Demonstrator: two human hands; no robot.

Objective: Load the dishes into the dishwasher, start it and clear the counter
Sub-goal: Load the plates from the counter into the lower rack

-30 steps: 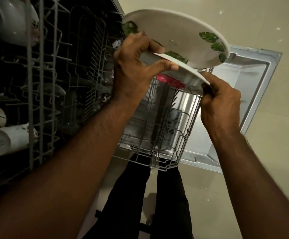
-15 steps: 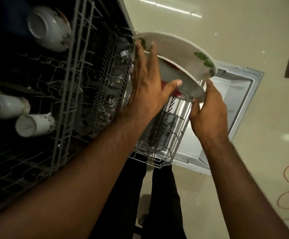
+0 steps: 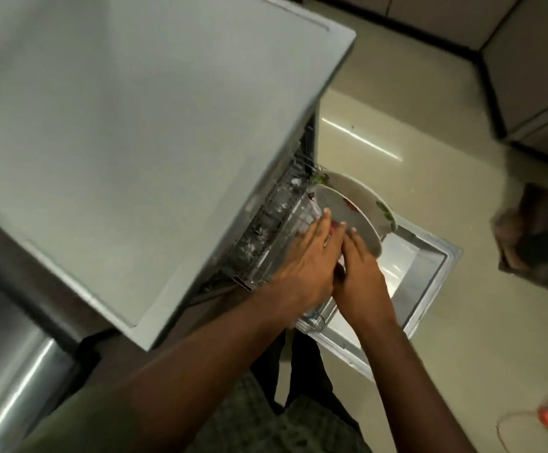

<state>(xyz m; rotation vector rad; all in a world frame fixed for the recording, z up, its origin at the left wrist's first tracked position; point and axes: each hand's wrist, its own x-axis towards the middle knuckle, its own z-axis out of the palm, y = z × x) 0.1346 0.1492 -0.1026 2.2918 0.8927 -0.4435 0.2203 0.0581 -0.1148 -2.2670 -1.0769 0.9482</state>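
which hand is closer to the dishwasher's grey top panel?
Left. The left hand lies by the rack right under the edge of the grey top panel. The right hand sits beyond it, on the open-door side, its fingers against the front plate.

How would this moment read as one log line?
step: racking plates | hands: both on front plate | back plate: upright in rack | door: open

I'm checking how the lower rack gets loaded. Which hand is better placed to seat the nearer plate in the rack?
Probably the left hand: its straight fingers already lie on the nearer plate, on the rack side. The right hand sits lower, by the plate's bottom edge.
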